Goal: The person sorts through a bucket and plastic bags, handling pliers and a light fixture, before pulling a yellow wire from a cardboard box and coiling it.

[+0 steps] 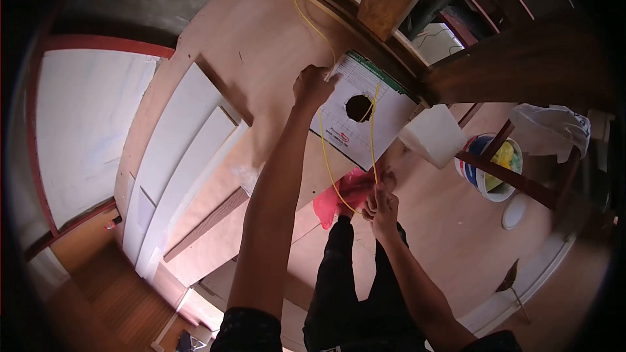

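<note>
A white printed cardboard box [357, 138] with a green edge stands in front of me, a dark round hole in its face. Yellow cable [373, 140] comes out of the hole and hangs in a loop below it. My left hand [313, 86] is closed round the cable at the box's upper left edge. From there another stretch of cable runs up to the timber frame. Lower down, above my feet, my right hand [382, 210] is closed on the loop of the same cable.
A red plastic bag [338, 199] lies by my feet. White boards [171, 133] lie at the left. To the right are a white block [433, 135], a bucket [488, 186] with yellow stuff inside, and a round lid [514, 214]. Wooden beams [391, 0] cross the top.
</note>
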The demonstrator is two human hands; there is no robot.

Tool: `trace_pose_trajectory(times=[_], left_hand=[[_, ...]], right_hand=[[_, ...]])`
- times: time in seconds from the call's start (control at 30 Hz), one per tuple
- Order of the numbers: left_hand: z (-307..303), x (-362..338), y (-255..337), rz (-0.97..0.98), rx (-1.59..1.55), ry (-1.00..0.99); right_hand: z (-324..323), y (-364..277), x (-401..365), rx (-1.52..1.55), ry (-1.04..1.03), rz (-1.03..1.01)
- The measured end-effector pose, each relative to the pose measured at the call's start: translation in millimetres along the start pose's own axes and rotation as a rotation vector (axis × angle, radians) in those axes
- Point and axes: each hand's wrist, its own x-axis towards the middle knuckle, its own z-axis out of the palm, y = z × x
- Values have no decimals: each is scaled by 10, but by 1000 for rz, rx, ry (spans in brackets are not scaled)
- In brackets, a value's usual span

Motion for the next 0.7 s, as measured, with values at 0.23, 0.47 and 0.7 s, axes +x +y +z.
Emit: trace_pose_trajectory(times=[0.23, 0.47, 0.7], left_hand=[[-445, -268, -903, -60, -73, 414], [-911, -2842, -1532, -531, -333, 456], [-21, -4750, -728, -1090, -1078, -18]], right_hand=[[-14, -250, 40, 66, 67, -6], [-48, -545, 109, 82, 132, 25], [-54, -1025, 18, -348, 137, -77]])
